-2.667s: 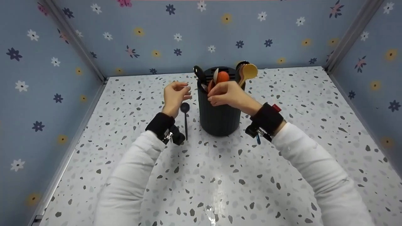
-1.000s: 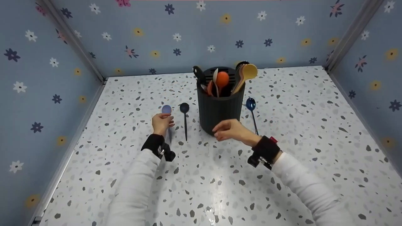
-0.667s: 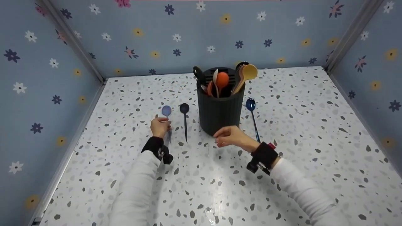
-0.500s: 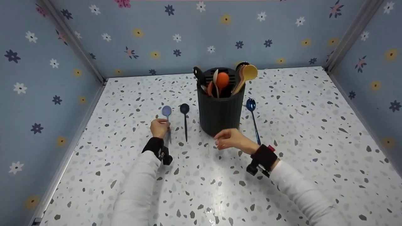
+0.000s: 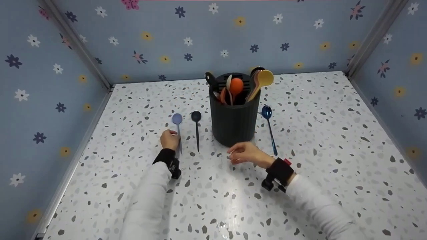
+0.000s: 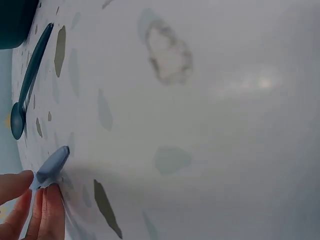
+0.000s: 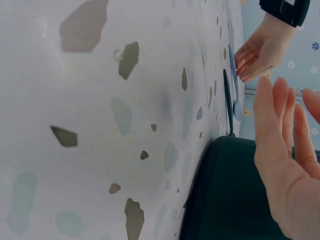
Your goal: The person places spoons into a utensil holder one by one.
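Note:
A lavender spoon [image 5: 177, 119] lies on the table at left, bowl toward the back wall. My left hand [image 5: 169, 140] is at its handle; in the left wrist view thumb and fingers pinch the handle near its end. Just right of it lies a black spoon [image 5: 196, 116], parallel and untouched. My right hand [image 5: 247, 153] hovers in front of the dark utensil holder [image 5: 233, 126], fingers loosely bent and holding nothing. Several spoons stand in the holder, among them an orange spoon [image 5: 236, 86] and a yellow spoon [image 5: 265, 78].
A shiny blue spoon [image 5: 267, 112] lies right of the holder, its handle end close to my right wrist. Flower-patterned panels [image 5: 213, 40] enclose the speckled white table [image 5: 313, 140] at the back and both sides.
My left hand has come from beside the holder to the lavender spoon, now on the table, and shifted down its handle. My right hand has drawn back from the holder's rim toward the front.

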Action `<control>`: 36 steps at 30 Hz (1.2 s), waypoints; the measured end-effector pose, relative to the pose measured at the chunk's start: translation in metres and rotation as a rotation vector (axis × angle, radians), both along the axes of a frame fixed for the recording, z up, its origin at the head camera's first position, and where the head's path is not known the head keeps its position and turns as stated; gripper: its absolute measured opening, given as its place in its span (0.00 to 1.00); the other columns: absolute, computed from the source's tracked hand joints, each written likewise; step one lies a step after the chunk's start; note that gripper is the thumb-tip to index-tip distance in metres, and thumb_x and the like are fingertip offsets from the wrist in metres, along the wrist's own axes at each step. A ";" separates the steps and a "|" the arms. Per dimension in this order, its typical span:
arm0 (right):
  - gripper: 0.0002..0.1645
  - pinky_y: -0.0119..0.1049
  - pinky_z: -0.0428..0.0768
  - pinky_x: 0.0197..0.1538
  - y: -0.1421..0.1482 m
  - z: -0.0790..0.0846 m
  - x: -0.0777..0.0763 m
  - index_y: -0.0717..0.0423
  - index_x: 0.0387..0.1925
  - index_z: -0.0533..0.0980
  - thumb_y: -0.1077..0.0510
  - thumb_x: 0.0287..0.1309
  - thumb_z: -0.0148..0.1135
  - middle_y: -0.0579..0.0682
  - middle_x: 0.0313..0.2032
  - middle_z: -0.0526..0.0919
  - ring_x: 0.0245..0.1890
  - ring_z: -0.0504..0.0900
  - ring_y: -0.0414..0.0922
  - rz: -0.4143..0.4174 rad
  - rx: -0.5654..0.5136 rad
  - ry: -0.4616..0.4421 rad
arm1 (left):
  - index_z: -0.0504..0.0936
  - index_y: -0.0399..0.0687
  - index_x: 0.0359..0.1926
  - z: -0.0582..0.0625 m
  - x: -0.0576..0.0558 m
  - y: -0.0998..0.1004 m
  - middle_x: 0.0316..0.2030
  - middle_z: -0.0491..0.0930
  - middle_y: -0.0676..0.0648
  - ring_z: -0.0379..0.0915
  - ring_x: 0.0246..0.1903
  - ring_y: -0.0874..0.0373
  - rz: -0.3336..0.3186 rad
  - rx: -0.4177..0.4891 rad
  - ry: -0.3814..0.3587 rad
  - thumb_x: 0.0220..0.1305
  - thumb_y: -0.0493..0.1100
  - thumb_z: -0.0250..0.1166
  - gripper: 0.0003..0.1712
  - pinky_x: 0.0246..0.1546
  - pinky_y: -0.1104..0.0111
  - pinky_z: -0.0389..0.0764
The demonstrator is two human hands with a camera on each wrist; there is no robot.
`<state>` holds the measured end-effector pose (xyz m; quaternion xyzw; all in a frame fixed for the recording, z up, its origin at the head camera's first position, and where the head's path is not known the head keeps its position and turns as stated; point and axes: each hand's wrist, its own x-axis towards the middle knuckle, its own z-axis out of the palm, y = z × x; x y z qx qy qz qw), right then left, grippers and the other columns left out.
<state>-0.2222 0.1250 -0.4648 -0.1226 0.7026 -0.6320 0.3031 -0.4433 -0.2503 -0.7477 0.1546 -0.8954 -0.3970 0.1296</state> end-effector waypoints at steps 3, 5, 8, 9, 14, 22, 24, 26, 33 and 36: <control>0.20 0.50 0.76 0.48 0.002 -0.009 -0.004 0.78 0.48 0.65 0.69 0.54 0.53 0.74 0.42 0.72 0.43 0.74 0.65 0.002 -0.009 -0.009 | 0.79 0.60 0.22 -0.071 -0.042 -0.024 0.21 0.77 0.52 0.73 0.24 0.52 -0.011 -0.028 0.049 0.35 0.45 0.66 0.07 0.25 0.62 0.73; 0.20 0.50 0.76 0.48 0.004 -0.012 -0.005 0.77 0.48 0.65 0.69 0.54 0.53 0.73 0.42 0.72 0.42 0.75 0.63 -0.004 -0.011 -0.015 | 0.78 0.61 0.22 -0.080 -0.047 -0.026 0.23 0.77 0.52 0.73 0.26 0.52 -0.018 -0.030 0.049 0.33 0.46 0.66 0.08 0.27 0.62 0.74; 0.20 0.47 0.77 0.47 0.005 -0.015 -0.005 0.75 0.48 0.67 0.69 0.53 0.54 0.71 0.41 0.74 0.41 0.77 0.59 -0.010 -0.010 -0.020 | 0.79 0.57 0.22 -0.048 -0.026 -0.014 0.25 0.78 0.49 0.73 0.28 0.50 -0.022 -0.030 0.036 0.33 0.45 0.68 0.09 0.29 0.61 0.74; 0.20 0.46 0.77 0.47 0.005 -0.015 -0.005 0.75 0.48 0.67 0.69 0.52 0.54 0.69 0.40 0.75 0.40 0.78 0.58 -0.012 -0.008 -0.021 | 0.79 0.56 0.23 -0.029 -0.014 -0.007 0.25 0.78 0.48 0.73 0.29 0.49 -0.021 -0.028 0.021 0.33 0.44 0.68 0.09 0.29 0.61 0.75; 0.19 0.43 0.79 0.45 0.006 -0.016 -0.005 0.74 0.47 0.68 0.70 0.51 0.53 0.58 0.34 0.78 0.37 0.80 0.53 -0.014 -0.016 -0.020 | 0.81 0.45 0.25 0.069 0.044 0.026 0.26 0.79 0.42 0.74 0.28 0.47 -0.055 -0.011 -0.056 0.36 0.41 0.68 0.09 0.26 0.63 0.75; 0.19 0.44 0.79 0.45 0.005 -0.017 -0.003 0.74 0.46 0.68 0.69 0.52 0.55 0.56 0.33 0.79 0.37 0.79 0.54 -0.012 -0.025 -0.026 | 0.82 0.49 0.17 0.012 0.006 0.005 0.15 0.78 0.50 0.72 0.14 0.55 -0.182 -0.013 -0.156 0.25 0.48 0.73 0.13 0.15 0.67 0.74; 0.19 0.44 0.79 0.45 0.005 -0.017 -0.002 0.74 0.46 0.68 0.68 0.52 0.55 0.59 0.34 0.78 0.38 0.79 0.55 -0.012 -0.015 -0.026 | 0.81 0.53 0.15 -0.001 -0.003 0.000 0.13 0.77 0.53 0.72 0.14 0.57 -0.194 -0.026 -0.179 0.20 0.50 0.74 0.14 0.18 0.68 0.75; 0.20 0.44 0.79 0.45 0.004 -0.017 -0.002 0.74 0.47 0.68 0.68 0.52 0.56 0.63 0.36 0.78 0.38 0.79 0.56 -0.012 -0.005 -0.027 | 0.82 0.52 0.15 0.003 -0.001 0.001 0.13 0.78 0.53 0.74 0.15 0.56 -0.193 -0.044 -0.196 0.20 0.49 0.73 0.13 0.20 0.67 0.76; 0.20 0.46 0.77 0.47 0.003 -0.017 -0.002 0.76 0.48 0.67 0.69 0.53 0.55 0.70 0.40 0.75 0.38 0.79 0.55 -0.010 0.003 -0.033 | 0.81 0.33 0.27 0.092 0.061 0.034 0.18 0.80 0.41 0.77 0.16 0.52 -0.233 0.271 -0.298 0.37 0.36 0.70 0.13 0.19 0.66 0.81; 0.21 0.47 0.77 0.48 0.004 -0.019 -0.003 0.77 0.48 0.66 0.70 0.53 0.54 0.72 0.41 0.73 0.39 0.78 0.56 0.000 0.004 -0.032 | 0.79 0.30 0.27 0.124 0.087 0.048 0.18 0.79 0.39 0.77 0.15 0.51 -0.226 0.524 -0.322 0.40 0.31 0.67 0.10 0.17 0.64 0.81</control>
